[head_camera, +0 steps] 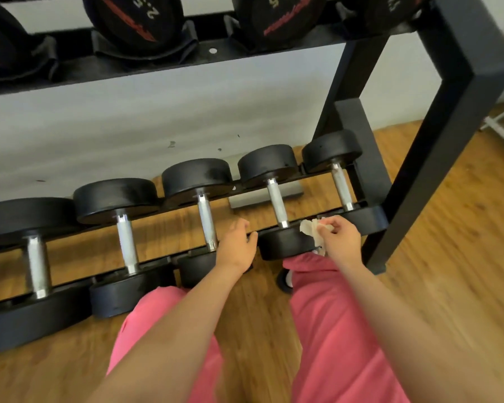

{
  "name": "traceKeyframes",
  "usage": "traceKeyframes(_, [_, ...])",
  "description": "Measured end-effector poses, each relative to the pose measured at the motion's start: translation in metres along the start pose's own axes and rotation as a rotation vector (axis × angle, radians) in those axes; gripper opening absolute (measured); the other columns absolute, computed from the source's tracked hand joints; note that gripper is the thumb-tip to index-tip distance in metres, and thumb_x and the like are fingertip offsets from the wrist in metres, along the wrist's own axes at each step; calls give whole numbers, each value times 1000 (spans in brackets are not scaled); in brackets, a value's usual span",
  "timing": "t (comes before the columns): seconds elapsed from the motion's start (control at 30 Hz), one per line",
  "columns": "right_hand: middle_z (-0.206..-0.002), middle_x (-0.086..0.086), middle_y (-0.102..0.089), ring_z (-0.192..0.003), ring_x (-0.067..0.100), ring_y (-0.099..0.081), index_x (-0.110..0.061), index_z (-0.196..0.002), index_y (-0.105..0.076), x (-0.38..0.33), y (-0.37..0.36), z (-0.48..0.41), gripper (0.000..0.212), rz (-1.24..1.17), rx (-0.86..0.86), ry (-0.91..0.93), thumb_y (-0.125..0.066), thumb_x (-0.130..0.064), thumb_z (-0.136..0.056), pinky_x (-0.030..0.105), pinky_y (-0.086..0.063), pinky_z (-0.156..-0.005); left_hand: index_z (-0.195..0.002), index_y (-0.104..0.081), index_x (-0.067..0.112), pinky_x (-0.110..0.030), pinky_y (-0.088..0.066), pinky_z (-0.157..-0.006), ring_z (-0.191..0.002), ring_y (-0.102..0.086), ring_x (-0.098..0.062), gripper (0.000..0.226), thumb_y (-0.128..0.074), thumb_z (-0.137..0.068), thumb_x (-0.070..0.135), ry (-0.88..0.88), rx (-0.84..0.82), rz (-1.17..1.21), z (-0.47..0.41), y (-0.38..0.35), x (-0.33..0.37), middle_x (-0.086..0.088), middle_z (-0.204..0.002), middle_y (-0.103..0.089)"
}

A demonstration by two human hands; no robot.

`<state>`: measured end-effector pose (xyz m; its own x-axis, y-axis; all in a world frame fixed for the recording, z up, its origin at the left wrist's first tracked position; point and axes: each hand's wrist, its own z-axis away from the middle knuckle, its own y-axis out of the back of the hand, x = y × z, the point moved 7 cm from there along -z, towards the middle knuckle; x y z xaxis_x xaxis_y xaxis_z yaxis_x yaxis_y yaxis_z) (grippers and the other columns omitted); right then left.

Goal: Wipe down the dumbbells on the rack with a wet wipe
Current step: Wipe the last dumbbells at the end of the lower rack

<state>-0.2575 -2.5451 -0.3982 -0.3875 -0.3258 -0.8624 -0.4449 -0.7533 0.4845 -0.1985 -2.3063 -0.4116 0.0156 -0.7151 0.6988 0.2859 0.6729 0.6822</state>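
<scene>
Several black dumbbells with silver handles lie in a row on the low shelf of a black rack (454,158). My right hand (339,239) pinches a crumpled white wet wipe (310,228) against the near head of the fourth dumbbell (285,242). My left hand (237,245) rests with curled fingers on the near head of the third dumbbell (207,222), by its handle; whether it grips it is unclear.
An upper shelf (186,61) holds larger black dumbbells with red lettering. The rack's thick black post stands right of my right hand. A white wall is behind, wood floor (448,286) below. My pink-clad knees (332,330) are close to the shelf.
</scene>
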Motion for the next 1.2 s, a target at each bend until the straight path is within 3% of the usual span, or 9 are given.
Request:
traceKeyframes(0.3, [-83,0,-66,-88,18,-63,-15,-81,-67,32,8,-24,11,19,36,-104,-60,-8,-87,25,-42,-75,-136,-50,13,-37,-44,-104,-122,-53,-21,37,-50,-100,21,-31,-165,27,-12,-55,-7,-4,-138,-49])
traceKeyframes(0.37, [-83,-2,-68,-87,17,-64,-19,-80,-69,33,-8,-18,15,53,-21,-58,-61,-7,-86,25,-46,-78,-134,-52,14,-36,-45,-102,-117,-55,-20,35,-51,-100,17,-49,-137,55,-12,-57,-10,-3,-135,-49])
traceKeyframes(0.5, [-82,-3,-56,-72,5,-55,-13,-81,-73,24,-46,13,15,158,-35,133,-64,-1,-83,8,-38,-69,-131,-57,14,-30,-47,-100,-112,-58,-17,32,-51,-100,13,-61,-94,103,-15,-58,-14,-4,-129,-52])
traceKeyframes(0.63, [-79,-3,-47,-76,16,-54,-11,-82,-74,21,-89,46,8,323,-186,363,-69,-5,-83,28,-45,-66,-127,-57,15,-29,-47,-99,-112,-56,-16,29,-52,-99,15,-34,-88,133,-18,-58,-15,-3,-129,-51])
traceKeyframes(0.7, [-81,2,-50,-79,23,-55,-10,-82,-72,22,-89,44,7,372,-159,407,-68,-4,-83,35,-46,-64,-126,-57,16,-26,-44,-98,-112,-54,-15,27,-52,-99,18,-22,-83,142,-19,-59,-14,-2,-129,-49])
traceKeyframes(0.9, [-92,3,-54,-82,17,-54,-7,-89,-69,22,-56,16,11,248,25,245,-62,0,-85,26,-43,-76,-132,-49,15,-21,-34,-97,-123,-47,-17,35,-49,-101,31,83,-99,209,-24,-67,-14,-1,-137,-42])
traceKeyframes(1.03, [-93,9,-65,-84,23,-62,-13,-83,-67,42,-35,-18,17,112,160,-28,-55,-2,-85,25,-42,-73,-151,-26,12,-37,-28,-117,-144,-26,-22,64,-47,-99,45,197,-238,288,-28,-87,-16,-2,-159,-19])
traceKeyframes(1.1, [-93,6,-68,-86,17,-63,-15,-85,-69,32,-39,-28,17,104,103,-44,-56,-5,-85,22,-43,-74,-154,-19,14,-43,-23,-120,-148,-17,-24,73,-48,-97,50,216,-278,297,-29,-95,-18,-3,-163,-9])
traceKeyframes(1.2, [-87,-5,-69,-81,5,-63,-16,-88,-71,-3,-57,-35,11,60,-73,28,-64,-8,-88,13,-46,-73,-151,-28,12,-40,-25,-119,-148,-20,-23,71,-55,-95,47,198,-264,256,-34,-94,-20,-6,-161,-18])
